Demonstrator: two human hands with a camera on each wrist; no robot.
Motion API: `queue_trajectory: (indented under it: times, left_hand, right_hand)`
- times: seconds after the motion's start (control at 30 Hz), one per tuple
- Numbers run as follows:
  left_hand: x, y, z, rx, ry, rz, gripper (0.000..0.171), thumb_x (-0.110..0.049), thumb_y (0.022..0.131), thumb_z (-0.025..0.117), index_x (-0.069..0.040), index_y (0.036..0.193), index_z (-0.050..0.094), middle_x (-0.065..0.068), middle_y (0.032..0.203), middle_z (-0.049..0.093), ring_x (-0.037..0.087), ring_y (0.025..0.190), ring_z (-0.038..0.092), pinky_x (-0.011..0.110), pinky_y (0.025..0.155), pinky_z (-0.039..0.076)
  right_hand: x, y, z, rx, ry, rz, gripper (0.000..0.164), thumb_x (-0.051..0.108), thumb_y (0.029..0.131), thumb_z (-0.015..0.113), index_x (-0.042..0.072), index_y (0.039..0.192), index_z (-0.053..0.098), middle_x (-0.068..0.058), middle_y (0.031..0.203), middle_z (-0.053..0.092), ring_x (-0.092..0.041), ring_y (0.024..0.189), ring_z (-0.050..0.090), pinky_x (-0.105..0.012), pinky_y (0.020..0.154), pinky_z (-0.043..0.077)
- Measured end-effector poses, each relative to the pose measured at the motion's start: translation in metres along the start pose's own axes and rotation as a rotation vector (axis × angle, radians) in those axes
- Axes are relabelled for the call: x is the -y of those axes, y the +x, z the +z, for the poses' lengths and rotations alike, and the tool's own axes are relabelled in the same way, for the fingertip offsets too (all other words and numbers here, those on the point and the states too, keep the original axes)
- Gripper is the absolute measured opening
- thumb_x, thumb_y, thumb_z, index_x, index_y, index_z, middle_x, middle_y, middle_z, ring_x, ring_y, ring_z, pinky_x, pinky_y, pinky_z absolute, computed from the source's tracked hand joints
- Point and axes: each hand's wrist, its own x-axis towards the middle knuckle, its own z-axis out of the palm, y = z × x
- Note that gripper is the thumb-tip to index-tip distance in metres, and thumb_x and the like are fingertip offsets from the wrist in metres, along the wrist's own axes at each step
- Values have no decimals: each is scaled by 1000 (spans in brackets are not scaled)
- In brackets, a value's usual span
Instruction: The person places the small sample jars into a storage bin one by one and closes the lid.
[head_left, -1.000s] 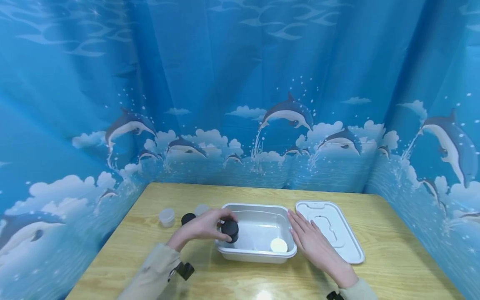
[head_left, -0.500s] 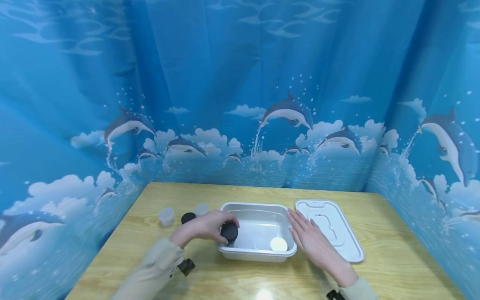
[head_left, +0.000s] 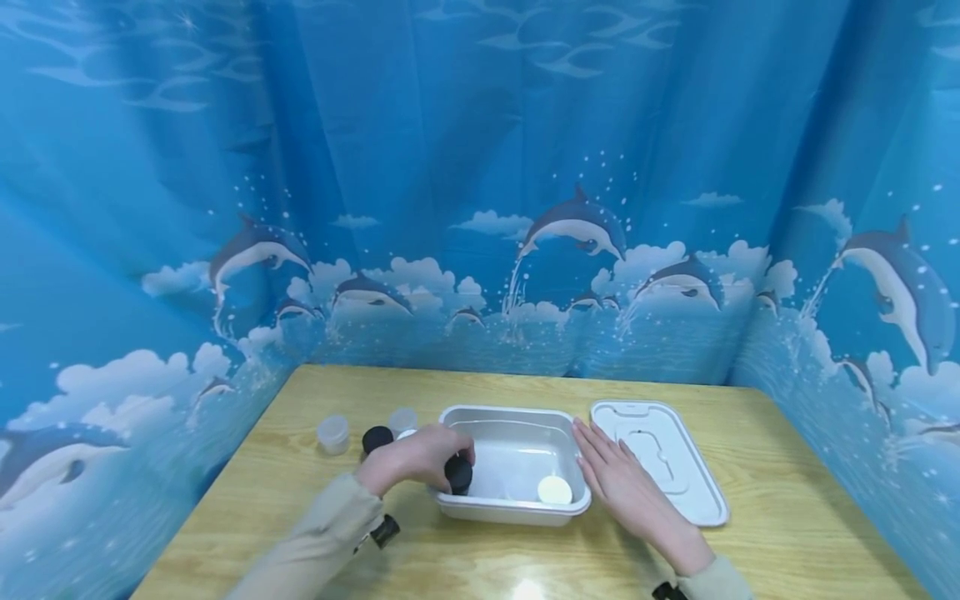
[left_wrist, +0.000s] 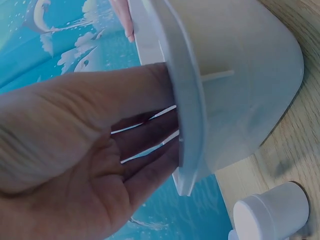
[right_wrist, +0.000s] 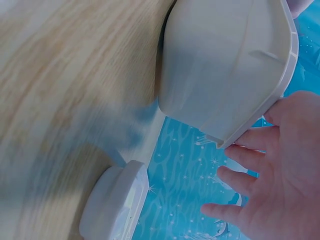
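We judge that the loading of the box [head_left: 517, 512] is only partly done. The box stands at the middle of the table [head_left: 438, 571], between its left and right edges. Inside, at the near right corner, lies one white round piece [head_left: 555, 490]. The black jar [head_left: 458, 473] is at the left end of the box, and the left grip [head_left: 420, 454] is clamped on it, so it is not yet released; whether it touches the bottom, we cannot tell. The right grip [head_left: 626, 481] has its fingers straight, touching the right rim.

Toward the table's left edge, four pieces remain outside: a clear cup [head_left: 333, 434], a second black jar [head_left: 377, 438], another clear cup [head_left: 402, 417] and a white jar [left_wrist: 272, 212], which the left grip partly hides in the head view. The lid [head_left: 667, 458] is off, lying toward the right edge; the right grip covers part of it. Behind the far edge hangs a dolphin curtain [head_left: 420, 167].
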Motion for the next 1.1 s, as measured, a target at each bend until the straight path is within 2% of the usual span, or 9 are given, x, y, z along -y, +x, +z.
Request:
queue_trajectory:
  times: [0.27, 0.47, 0.53, 0.7, 0.8, 0.93, 1.1]
  left_hand:
    - [-6, 6, 4, 4, 132, 14, 36, 5, 68, 88, -13, 85, 62, -4, 82, 62, 12, 75, 55, 26, 72, 53]
    - [-8, 8, 10, -21, 210, 76, 30, 5, 69, 84, -12, 84, 64, -3, 79, 64, 10, 71, 54, 21, 68, 50]
    - [-8, 8, 9, -13, 193, 69, 28, 3, 71, 85, -11, 86, 67, -2, 82, 67, 10, 74, 57, 21, 70, 51]
    - [-7, 8, 3, 52, 53, -7, 25, -8, 78, 87, -9, 98, 73, 0, 93, 71, 13, 86, 65, 24, 78, 56]
    - [-5, 10, 1, 62, -9, -41, 24, -14, 84, 83, -9, 106, 74, 1, 100, 73, 14, 91, 67, 25, 79, 57]
    - [-1, 12, 0, 20, -50, -29, 17, -14, 93, 74, -9, 109, 74, 1, 104, 74, 13, 90, 69, 24, 78, 58]
    - [6, 10, 3, -54, -92, 15, 13, -12, 98, 68, -9, 108, 75, -1, 100, 74, 10, 87, 68, 24, 75, 58]
  right_hand:
    - [0, 0, 0, -15, 1, -5, 52, 22, 106, 51, 3, 153, 41, -12, 160, 38, -37, 145, 38, -65, 115, 33]
    - [0, -1, 1, -25, -2, -6, 51, 22, 106, 52, 2, 152, 42, -13, 159, 39, -37, 145, 38, -66, 114, 33]
    - [0, -1, 1, -17, -3, -1, 52, 22, 106, 51, 3, 153, 42, -12, 159, 38, -36, 145, 37, -66, 115, 32]
    - [-1, -1, 2, 2, -4, 6, 52, 24, 107, 50, 3, 154, 40, -12, 160, 36, -36, 146, 36, -65, 116, 31]
    - [-1, -1, 2, 2, -4, 6, 52, 24, 107, 50, 4, 154, 40, -12, 160, 36, -36, 146, 36, -65, 116, 31]
    - [-2, -1, 2, 2, -3, 6, 52, 25, 107, 49, 4, 154, 39, -12, 160, 36, -36, 146, 36, -65, 116, 31]
    - [-2, 0, 3, -1, -15, 0, 52, 25, 107, 49, 3, 154, 40, -12, 160, 37, -36, 146, 36, -65, 116, 32]
